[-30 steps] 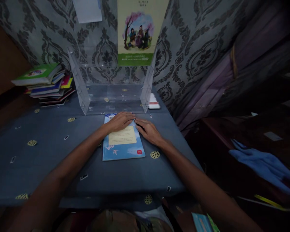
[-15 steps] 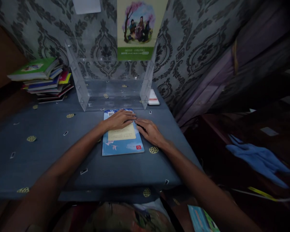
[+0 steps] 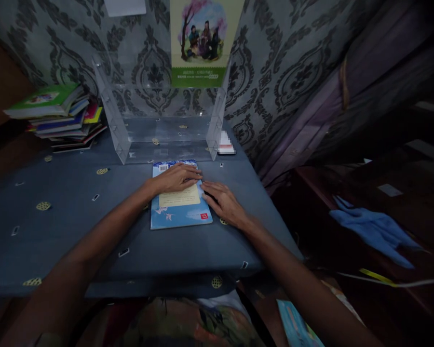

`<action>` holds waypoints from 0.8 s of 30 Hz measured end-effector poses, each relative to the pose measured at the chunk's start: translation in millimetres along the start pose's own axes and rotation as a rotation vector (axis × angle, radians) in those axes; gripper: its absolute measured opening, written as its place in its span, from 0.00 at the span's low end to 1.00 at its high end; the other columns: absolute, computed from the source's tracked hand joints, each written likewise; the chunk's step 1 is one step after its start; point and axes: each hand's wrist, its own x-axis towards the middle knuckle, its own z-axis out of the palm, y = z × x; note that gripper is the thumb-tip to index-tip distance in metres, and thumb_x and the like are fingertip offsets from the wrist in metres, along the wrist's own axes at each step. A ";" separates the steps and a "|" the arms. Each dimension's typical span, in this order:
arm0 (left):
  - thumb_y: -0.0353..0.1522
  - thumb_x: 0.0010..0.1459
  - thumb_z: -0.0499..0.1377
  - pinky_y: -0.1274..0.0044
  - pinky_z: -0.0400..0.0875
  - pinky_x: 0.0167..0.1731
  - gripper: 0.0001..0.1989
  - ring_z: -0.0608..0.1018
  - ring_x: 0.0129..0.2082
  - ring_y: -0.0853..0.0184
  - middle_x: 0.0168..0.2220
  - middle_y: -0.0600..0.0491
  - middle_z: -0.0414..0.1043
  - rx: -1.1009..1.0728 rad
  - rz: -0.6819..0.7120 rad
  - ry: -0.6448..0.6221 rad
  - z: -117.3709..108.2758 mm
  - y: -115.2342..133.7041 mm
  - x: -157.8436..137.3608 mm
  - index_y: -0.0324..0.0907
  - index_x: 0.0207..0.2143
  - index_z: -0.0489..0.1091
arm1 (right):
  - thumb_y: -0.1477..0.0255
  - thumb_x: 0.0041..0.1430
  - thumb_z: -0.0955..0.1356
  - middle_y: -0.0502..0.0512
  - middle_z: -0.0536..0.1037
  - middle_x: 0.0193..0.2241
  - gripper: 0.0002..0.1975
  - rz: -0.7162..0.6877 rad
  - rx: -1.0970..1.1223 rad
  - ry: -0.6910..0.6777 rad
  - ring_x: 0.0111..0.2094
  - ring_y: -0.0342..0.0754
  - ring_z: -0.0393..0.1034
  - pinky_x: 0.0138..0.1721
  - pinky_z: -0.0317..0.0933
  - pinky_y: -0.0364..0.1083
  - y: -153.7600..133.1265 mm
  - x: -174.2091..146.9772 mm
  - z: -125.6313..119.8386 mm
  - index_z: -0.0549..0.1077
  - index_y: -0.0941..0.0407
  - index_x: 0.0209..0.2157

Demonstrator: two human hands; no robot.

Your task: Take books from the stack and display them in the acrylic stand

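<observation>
Damask-patterned wallpaper (image 3: pixel 296 53) rises dimly behind the desk, and a dark blue tablecloth (image 3: pixel 68 236) printed with lotus pods covers the top. Straight ahead of me stands a clear acrylic book stand (image 3: pixel 214 127), with a cream-and-green book (image 3: pixel 197 77) upright high on it; a stack of books (image 3: pixel 65 120) sits off to the left. Just in front of the stand, the blue paperback (image 3: pixel 183 216) lies flat and shut on the cloth, barcode at the far end and red logo near its right-hand corner closest to me.

My left hand (image 3: pixel 178 178) is spread flat across the far part of the cover, palm down, fingers together and stretched towards the right edge, gripping nothing. My right hand (image 3: pixel 221 202) rests at that edge, fingers extended and thumb slightly parted; whether those fingertips press on the cover or just beside it, I can't tell.

Over the last second my right hand has slipped a little nearer to me along the edge, while the book has stayed put. I take that to mean my left palm is steadying it and my right is working down its side.
</observation>
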 end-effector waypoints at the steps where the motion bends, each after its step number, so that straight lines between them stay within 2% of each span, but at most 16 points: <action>1: 0.38 0.72 0.48 0.63 0.54 0.64 0.20 0.65 0.66 0.61 0.63 0.50 0.68 0.002 -0.001 -0.005 -0.3 0.6 -0.2 0.46 0.60 0.69 | 0.66 0.70 0.62 0.63 0.77 0.56 0.20 0.002 0.005 0.001 0.59 0.59 0.70 0.60 0.62 0.64 -1.0 -1.6 -0.2 0.73 0.54 0.58; 10: 0.35 0.71 0.49 0.68 0.59 0.63 0.18 0.68 0.65 0.63 0.62 0.50 0.70 -0.013 0.087 -0.015 -4.6 11.6 -1.6 0.44 0.58 0.71 | 0.66 0.70 0.60 0.64 0.77 0.56 0.20 -0.014 0.024 0.012 0.59 0.59 0.70 0.60 0.62 0.63 -12.8 -14.5 -5.8 0.74 0.55 0.57; 16: 0.35 0.70 0.50 0.67 0.62 0.61 0.18 0.70 0.63 0.61 0.60 0.48 0.72 0.001 0.118 -0.007 -3.7 19.7 -2.6 0.44 0.56 0.73 | 0.66 0.70 0.61 0.61 0.77 0.56 0.19 -0.008 0.011 0.013 0.58 0.57 0.71 0.61 0.62 0.62 -18.2 -25.6 -7.1 0.73 0.52 0.58; 24: 0.36 0.71 0.50 0.65 0.59 0.62 0.18 0.68 0.64 0.59 0.61 0.47 0.70 0.002 0.129 -0.027 -1.3 35.9 -11.7 0.44 0.57 0.72 | 0.67 0.70 0.62 0.62 0.78 0.55 0.19 -0.016 0.045 0.017 0.59 0.58 0.71 0.60 0.64 0.63 -26.2 -38.1 -9.5 0.73 0.53 0.58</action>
